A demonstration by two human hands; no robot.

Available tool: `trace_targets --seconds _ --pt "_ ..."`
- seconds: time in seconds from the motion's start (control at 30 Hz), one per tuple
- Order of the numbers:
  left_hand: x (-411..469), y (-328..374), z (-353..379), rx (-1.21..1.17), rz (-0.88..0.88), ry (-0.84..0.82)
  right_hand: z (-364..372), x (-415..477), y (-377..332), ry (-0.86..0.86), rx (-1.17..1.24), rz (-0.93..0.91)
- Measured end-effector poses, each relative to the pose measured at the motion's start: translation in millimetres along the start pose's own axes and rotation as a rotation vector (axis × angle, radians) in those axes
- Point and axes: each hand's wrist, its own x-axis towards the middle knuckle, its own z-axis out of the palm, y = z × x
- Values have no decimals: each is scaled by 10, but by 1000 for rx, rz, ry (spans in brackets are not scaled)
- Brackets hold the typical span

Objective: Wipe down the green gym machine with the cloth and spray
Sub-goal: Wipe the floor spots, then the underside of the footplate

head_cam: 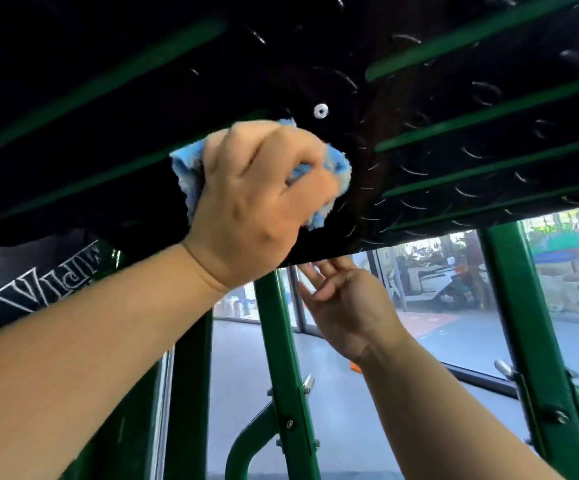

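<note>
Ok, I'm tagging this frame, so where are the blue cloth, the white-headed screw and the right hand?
blue cloth (183, 173), head view, the fold sticking out at left.
white-headed screw (321, 110), head view, its round head.
right hand (347, 299), head view, middle of the hand.

text: white outline lettering, upside down, not clearly readable | on: black panel, lower left
</note>
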Motion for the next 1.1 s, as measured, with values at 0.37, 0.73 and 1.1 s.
trace_targets --seconds 0.37,0.73,1.1 --pt "-244 533 350 -104 163 -209 -151 -207 -595 7 206 -153" --pt "-751 508 453 -42 210 -538 -152 -290 -682 67 193 -129" --pt "-777 133 372 -65 305 -399 -42 -224 -343 83 171 -129"
